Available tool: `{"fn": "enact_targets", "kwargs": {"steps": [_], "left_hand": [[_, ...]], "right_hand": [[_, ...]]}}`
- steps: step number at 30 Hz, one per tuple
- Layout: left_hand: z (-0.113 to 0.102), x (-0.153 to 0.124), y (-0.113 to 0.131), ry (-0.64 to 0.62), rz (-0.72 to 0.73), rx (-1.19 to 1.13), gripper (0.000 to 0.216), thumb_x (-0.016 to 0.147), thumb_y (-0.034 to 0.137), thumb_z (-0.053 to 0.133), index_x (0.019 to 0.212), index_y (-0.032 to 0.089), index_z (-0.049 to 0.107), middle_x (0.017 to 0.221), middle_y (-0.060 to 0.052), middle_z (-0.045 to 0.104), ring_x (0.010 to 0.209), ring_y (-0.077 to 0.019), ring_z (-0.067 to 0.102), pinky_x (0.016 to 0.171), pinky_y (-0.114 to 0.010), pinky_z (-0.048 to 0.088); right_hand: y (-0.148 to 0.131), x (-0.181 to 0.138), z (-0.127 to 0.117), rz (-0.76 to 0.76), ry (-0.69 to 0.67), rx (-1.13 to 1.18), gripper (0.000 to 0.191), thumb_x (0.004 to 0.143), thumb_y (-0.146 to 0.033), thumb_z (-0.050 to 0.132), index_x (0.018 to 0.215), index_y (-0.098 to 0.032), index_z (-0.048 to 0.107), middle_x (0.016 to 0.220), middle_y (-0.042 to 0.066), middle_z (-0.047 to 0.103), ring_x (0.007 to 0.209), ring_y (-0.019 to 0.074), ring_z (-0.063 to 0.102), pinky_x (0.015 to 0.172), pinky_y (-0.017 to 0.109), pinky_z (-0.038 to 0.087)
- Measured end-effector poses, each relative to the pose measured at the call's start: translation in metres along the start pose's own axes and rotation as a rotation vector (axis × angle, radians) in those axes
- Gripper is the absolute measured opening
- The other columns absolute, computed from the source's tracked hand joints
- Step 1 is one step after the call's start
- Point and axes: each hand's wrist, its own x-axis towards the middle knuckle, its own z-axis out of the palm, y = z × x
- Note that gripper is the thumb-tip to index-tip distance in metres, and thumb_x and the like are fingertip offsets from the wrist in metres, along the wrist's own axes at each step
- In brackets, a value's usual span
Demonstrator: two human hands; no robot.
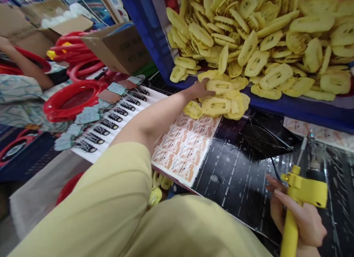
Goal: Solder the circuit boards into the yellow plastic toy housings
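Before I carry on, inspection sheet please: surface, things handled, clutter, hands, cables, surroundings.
Surface: glossy black tabletop.
Things handled: flat yellow plastic pieces, heaped; long-handled yellow plastic part.
Clutter: printed brown sheet; black piece with concentric rings.
Hands: left hand touching pieces, grip unclear; right hand holding long-handled part.
Cables: thin dark cable near black piece.
Surroundings: blue plastic crate; red plastic rings; brown cardboard box; another person's arm.

heaped yellow parts (pixel 248 46) show a factory workshop.

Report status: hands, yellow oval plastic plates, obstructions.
Left hand touching yellow oval plastic plates. Right hand holding yellow plastic handled piece. Black spiral-grilled fan between hands, possibly in the way.
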Motion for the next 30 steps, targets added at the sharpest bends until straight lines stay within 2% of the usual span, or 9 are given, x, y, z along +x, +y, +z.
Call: {"fn": "enact_targets", "kwargs": {"steps": [2, 6, 9, 13, 16, 18, 20, 24, 30], "left_hand": [[0.002, -0.023, -0.001, -0.025, 0.057, 0.152, 0.095, 0.108, 0.052, 0.072, 0.185, 0.021, 0.026, 0.160, -0.019, 0.070, 0.139, -0.0324, 0.072, 0.112, -0.038, 0.059], [-0.008, -0.053, -0.001, 0.004, 0.031, 0.325, 0.059, 0.110, 0.044, 0.070, 0.163, 0.019, 0.066, 0.151, -0.017, 0.076, 0.139, -0.0390, 0.069, 0.116, -0.053, 0.057], [-0.008, -0.059, 0.021, 0.116, 0.112, 0.313, 0.045, 0.113, 0.045, 0.061, 0.149, 0.025, 0.078, 0.149, -0.013, 0.077, 0.141, -0.0378, 0.068, 0.116, -0.052, 0.057], [0.020, -0.052, 0.083, 0.135, 0.517, 0.157, 0.051, 0.116, 0.041, 0.052, 0.164, 0.029, 0.067, 0.168, -0.008, 0.066, 0.159, -0.0308, 0.058, 0.134, -0.047, 0.045], [0.040, -0.047, 0.123, -0.021, 0.567, 0.164, 0.058, 0.119, 0.037, 0.046, 0.176, 0.026, 0.050, 0.186, -0.009, 0.045, 0.172, -0.0297, 0.044, 0.144, -0.048, 0.032], [0.044, -0.045, 0.131, -0.096, 0.546, 0.188, 0.061, 0.119, 0.034, 0.046, 0.180, 0.025, 0.045, 0.188, -0.012, 0.041, 0.172, -0.0311, 0.043, 0.143, -0.049, 0.033], [0.041, -0.045, 0.120, -0.134, 0.542, 0.218, 0.065, 0.116, 0.034, 0.050, 0.180, 0.022, 0.043, 0.185, -0.016, 0.044, 0.170, -0.0319, 0.047, 0.141, -0.045, 0.037], [0.027, -0.048, 0.069, -0.198, 0.582, 0.334, 0.073, 0.110, 0.033, 0.052, 0.182, 0.025, 0.040, 0.183, -0.014, 0.049, 0.168, -0.0307, 0.050, 0.139, -0.042, 0.037], [0.030, -0.080, 0.016, -0.186, 0.621, 0.378, 0.078, 0.097, 0.028, 0.055, 0.175, 0.032, 0.052, 0.173, -0.006, 0.063, 0.168, -0.0293, 0.047, 0.144, -0.054, 0.020]], "right_hand": [[-0.002, 0.000, -0.002, -0.048, -0.002, -0.016, 0.021, 0.115, -0.038, 0.059, 0.115, -0.029, 0.078, 0.100, 0.002, 0.087, 0.072, 0.0218, 0.082, 0.052, 0.028, 0.062], [0.001, -0.010, 0.000, -0.046, -0.004, 0.060, 0.020, 0.112, -0.038, 0.063, 0.121, -0.031, 0.080, 0.106, 0.004, 0.087, 0.071, 0.0209, 0.081, 0.057, 0.029, 0.065], [0.004, -0.015, 0.005, -0.019, 0.017, 0.059, 0.021, 0.111, -0.036, 0.066, 0.127, -0.032, 0.080, 0.110, 0.003, 0.087, 0.071, 0.0195, 0.080, 0.056, 0.027, 0.062], [0.007, -0.011, 0.012, -0.150, 0.143, -0.060, 0.019, 0.107, -0.019, 0.071, 0.118, -0.030, 0.081, 0.110, -0.001, 0.087, 0.066, 0.0116, 0.075, 0.052, 0.021, 0.051], [0.004, -0.001, 0.014, -0.225, 0.293, -0.121, 0.021, 0.101, -0.009, 0.076, 0.111, -0.028, 0.078, 0.097, -0.006, 0.087, 0.060, 0.0093, 0.071, 0.055, 0.019, 0.051], [0.000, 0.007, 0.014, -0.242, 0.345, -0.128, 0.024, 0.099, -0.005, 0.074, 0.110, -0.026, 0.074, 0.089, -0.007, 0.085, 0.058, 0.0095, 0.072, 0.057, 0.019, 0.053], [-0.003, 0.013, 0.013, -0.250, 0.351, -0.104, 0.023, 0.100, -0.005, 0.072, 0.111, -0.025, 0.073, 0.086, -0.007, 0.085, 0.058, 0.0104, 0.073, 0.057, 0.019, 0.055], [-0.006, 0.016, 0.010, -0.267, 0.373, -0.110, 0.015, 0.104, -0.010, 0.070, 0.108, -0.024, 0.074, 0.084, -0.006, 0.084, 0.049, 0.0101, 0.069, 0.049, 0.020, 0.053], [-0.003, 0.008, 0.015, -0.240, 0.369, -0.072, 0.026, 0.096, -0.008, 0.077, 0.112, -0.029, 0.079, 0.085, -0.007, 0.084, 0.048, 0.0112, 0.065, 0.049, 0.024, 0.050]]}}
